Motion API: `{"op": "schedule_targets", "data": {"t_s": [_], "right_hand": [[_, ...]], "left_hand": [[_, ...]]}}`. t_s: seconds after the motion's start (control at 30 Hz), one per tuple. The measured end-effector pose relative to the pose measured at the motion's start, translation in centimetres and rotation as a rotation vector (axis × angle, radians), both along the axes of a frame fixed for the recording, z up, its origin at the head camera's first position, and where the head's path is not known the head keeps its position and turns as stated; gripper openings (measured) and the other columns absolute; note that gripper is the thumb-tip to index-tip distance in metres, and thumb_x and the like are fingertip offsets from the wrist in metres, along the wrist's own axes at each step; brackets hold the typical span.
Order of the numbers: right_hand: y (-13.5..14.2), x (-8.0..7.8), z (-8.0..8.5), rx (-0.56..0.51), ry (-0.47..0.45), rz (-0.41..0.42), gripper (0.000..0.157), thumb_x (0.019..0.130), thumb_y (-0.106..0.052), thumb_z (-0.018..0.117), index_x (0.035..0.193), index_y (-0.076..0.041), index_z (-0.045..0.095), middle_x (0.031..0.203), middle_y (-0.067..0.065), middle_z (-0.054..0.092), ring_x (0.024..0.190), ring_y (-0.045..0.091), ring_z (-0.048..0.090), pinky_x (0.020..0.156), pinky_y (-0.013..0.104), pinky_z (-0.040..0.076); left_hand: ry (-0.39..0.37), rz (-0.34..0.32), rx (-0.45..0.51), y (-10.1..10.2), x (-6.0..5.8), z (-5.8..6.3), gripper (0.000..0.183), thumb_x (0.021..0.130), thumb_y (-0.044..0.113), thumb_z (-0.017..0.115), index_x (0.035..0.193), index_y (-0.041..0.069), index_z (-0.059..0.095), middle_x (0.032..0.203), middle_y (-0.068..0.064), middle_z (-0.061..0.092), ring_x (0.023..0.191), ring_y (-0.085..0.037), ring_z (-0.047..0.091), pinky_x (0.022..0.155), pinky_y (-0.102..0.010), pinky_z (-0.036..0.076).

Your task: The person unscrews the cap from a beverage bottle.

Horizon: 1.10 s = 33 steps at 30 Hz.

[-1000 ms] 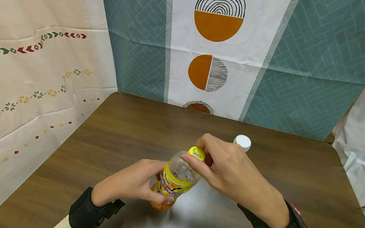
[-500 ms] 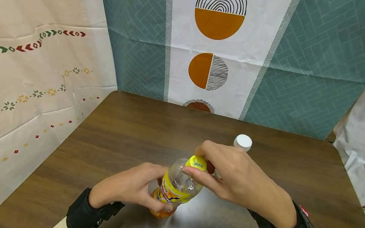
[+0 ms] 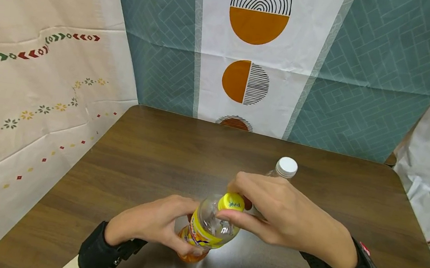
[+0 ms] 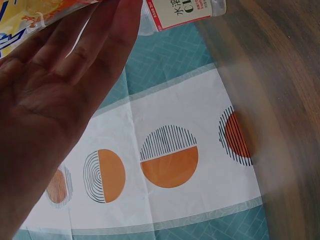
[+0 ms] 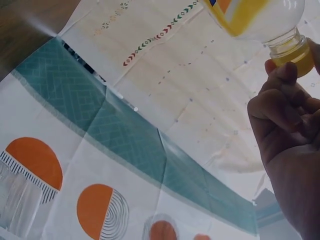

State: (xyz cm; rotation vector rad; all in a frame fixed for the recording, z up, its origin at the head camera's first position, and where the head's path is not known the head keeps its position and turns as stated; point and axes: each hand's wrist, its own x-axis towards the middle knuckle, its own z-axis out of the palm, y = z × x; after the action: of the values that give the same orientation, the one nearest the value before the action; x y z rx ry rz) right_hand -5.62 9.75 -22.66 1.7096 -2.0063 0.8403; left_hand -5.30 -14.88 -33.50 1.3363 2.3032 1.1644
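Note:
A clear plastic bottle (image 3: 203, 231) with a yellow label and orange liquid low inside leans to the right near the middle of the table. My left hand (image 3: 159, 223) grips it around the lower body, thumb on the near side. Its yellow cap (image 3: 231, 202) is pinched between the thumb and fingers of my right hand (image 3: 281, 213). In the right wrist view the cap (image 5: 298, 59) sits on the bottle's neck, fingertips at its side. The left wrist view shows the left hand's fingers (image 4: 95, 45) lying along the label (image 4: 20, 22).
Behind my right hand stands a second clear bottle with a white cap (image 3: 286, 166), partly hidden; its pale label (image 4: 182, 11) shows in the left wrist view. The brown wooden table (image 3: 149, 144) ends at a patterned cloth (image 3: 169, 48) at the back.
Both hands and the yellow-capped bottle have moved a little towards me, and the right hand also slightly rightward. More of the white-capped bottle shows. The grips look the same.

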Motion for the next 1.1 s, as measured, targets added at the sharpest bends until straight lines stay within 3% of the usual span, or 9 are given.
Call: {"op": "schedule_targets", "data": {"t_s": [0.1,0.3,0.43,0.77,0.93,1.1], "right_hand": [[0.1,0.0,0.0,0.012,0.004,0.006,0.028,0.098,-0.034,0.050,0.085,-0.009,0.052,0.076,-0.007,0.046,0.060,0.001,0.041,0.050,0.016,0.040],[0.3,-0.5,-0.3,0.058,-0.038,-0.046,0.024,0.088,-0.028,0.068,0.088,-0.010,0.051,0.074,-0.009,0.046,0.061,0.001,0.041,0.049,0.015,0.039],[0.5,-0.8,-0.5,0.069,-0.080,-0.060,0.025,0.085,-0.028,0.070,0.091,-0.012,0.051,0.073,-0.010,0.046,0.062,0.001,0.042,0.049,0.014,0.038],[0.7,-0.8,-0.3,0.122,-0.146,-0.108,0.027,0.086,-0.034,0.068,0.093,-0.014,0.052,0.071,-0.011,0.046,0.063,-0.001,0.041,0.048,0.015,0.039],[0.6,-0.8,-0.3,0.144,-0.188,-0.140,0.027,0.085,-0.035,0.069,0.095,-0.014,0.053,0.072,-0.010,0.048,0.065,-0.002,0.042,0.049,0.017,0.041],[0.5,-0.9,-0.2,0.052,-0.124,-0.192,0.034,0.081,-0.038,0.073,0.094,-0.012,0.055,0.073,-0.009,0.047,0.064,0.001,0.044,0.050,0.018,0.041]], "left_hand": [[-0.004,-0.003,-0.003,-0.1,0.0,0.0,0.040,0.078,0.036,0.074,0.111,0.024,0.056,0.099,0.015,0.063,0.087,0.000,0.058,0.076,-0.021,0.052],[-0.022,0.031,-0.020,-0.1,-0.1,-0.3,0.041,0.078,0.037,0.074,0.113,0.025,0.057,0.100,0.015,0.063,0.089,0.000,0.059,0.077,-0.022,0.053],[-0.016,0.051,-0.025,-0.1,-0.1,-0.3,0.039,0.078,0.037,0.074,0.111,0.025,0.058,0.098,0.015,0.064,0.088,0.000,0.059,0.076,-0.022,0.053],[-0.004,0.058,0.000,0.4,0.7,2.5,0.036,0.076,0.020,0.077,0.108,0.013,0.061,0.094,0.007,0.066,0.085,-0.001,0.059,0.073,-0.025,0.054],[-0.010,0.086,-0.015,0.2,0.2,1.3,0.036,0.077,0.027,0.076,0.108,0.017,0.060,0.095,0.010,0.066,0.084,-0.001,0.059,0.073,-0.027,0.054],[-0.014,0.125,-0.017,-0.2,-0.4,-0.3,0.038,0.077,0.036,0.075,0.109,0.023,0.059,0.096,0.014,0.065,0.083,-0.002,0.059,0.073,-0.028,0.054]]}}
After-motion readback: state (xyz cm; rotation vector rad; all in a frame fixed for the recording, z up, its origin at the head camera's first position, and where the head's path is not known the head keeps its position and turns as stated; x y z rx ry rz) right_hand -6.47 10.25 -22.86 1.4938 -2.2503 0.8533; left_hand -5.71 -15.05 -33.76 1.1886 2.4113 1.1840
